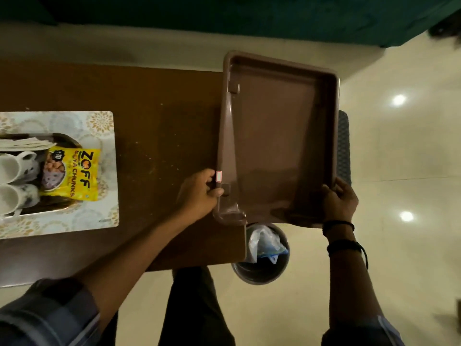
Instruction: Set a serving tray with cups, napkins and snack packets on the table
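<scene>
Gripping tray [274,146]: left hand [199,191], right hand [339,201]

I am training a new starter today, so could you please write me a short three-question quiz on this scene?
1. True or false: something already lies in the brown tray.
2. Of the left hand and the right hand, which grips the tray? A) left only B) right only C) both
3. Fill in: beside the yellow snack packet are two white ____.

Key: 1 false, the tray is bare inside; 2 C, one hand on each side; 3 cups.
</scene>
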Demonstrator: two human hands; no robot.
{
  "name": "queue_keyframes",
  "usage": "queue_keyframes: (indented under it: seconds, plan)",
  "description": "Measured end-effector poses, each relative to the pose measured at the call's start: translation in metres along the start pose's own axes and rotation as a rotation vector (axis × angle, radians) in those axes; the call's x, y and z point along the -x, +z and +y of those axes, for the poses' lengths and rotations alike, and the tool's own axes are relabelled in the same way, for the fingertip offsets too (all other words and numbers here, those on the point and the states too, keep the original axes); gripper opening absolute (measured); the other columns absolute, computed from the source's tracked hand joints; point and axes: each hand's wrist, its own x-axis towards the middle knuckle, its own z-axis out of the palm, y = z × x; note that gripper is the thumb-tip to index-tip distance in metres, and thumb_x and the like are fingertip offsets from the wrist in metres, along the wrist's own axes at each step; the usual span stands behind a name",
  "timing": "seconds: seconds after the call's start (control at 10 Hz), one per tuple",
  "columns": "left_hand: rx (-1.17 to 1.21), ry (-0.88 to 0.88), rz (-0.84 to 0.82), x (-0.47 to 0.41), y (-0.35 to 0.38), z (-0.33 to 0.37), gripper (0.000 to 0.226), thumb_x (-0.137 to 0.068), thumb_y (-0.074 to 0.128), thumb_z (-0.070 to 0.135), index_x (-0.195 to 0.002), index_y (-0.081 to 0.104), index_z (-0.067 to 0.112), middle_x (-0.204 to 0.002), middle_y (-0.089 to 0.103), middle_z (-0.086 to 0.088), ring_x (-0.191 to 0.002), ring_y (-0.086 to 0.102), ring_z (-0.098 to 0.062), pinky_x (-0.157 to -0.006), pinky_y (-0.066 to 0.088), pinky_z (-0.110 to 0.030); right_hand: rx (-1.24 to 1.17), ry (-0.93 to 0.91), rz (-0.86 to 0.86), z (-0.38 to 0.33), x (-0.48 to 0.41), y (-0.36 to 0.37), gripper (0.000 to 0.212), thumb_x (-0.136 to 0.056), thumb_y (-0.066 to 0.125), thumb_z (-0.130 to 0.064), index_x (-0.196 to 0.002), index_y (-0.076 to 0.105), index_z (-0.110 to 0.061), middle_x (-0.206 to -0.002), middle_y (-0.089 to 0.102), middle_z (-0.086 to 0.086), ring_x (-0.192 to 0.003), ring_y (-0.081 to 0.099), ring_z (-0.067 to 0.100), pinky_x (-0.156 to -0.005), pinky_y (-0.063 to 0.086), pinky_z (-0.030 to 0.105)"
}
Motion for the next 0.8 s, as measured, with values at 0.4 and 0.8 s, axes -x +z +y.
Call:
queue_keyframes:
  seconds: [0.4, 0.8]
  plan:
    - [0.231, -0.036, -0.36, -0.045, 0.082, 0.047, 0.075, -0.087, 0.057, -0.003, -0.149, 0.02, 0.02, -0.148, 0.039, -0.013, -0.133, 0.041, -0.027, -0.094, 0.041, -0.031, 0.005, 0.066, -0.03, 0.04, -0.079, -0.04, 0.034, -0.079, 0.059, 0.004, -0.11, 0.066, -0.006, -0.093, 0.067, 0.01, -0.074, 0.061, 0.023, -0.072, 0.055, 0.03]
    - [0.114, -0.062, -0.439, -0.028, 0.062, 0.03, 0.079, -0.094, 0.049, 0.004, -0.149, 0.0, 0.033, -0.161, 0.009, -0.003, -0.147, 0.014, -0.023, -0.118, 0.021, -0.046, 0.297, -0.036, 0.066, 0.016, -0.039, 0.002, 0.081, -0.083, 0.067, -0.021, -0.15, 0.024, -0.008, -0.154, 0.028, 0.016, -0.144, 0.022, 0.032, -0.12, 0.02, 0.043]
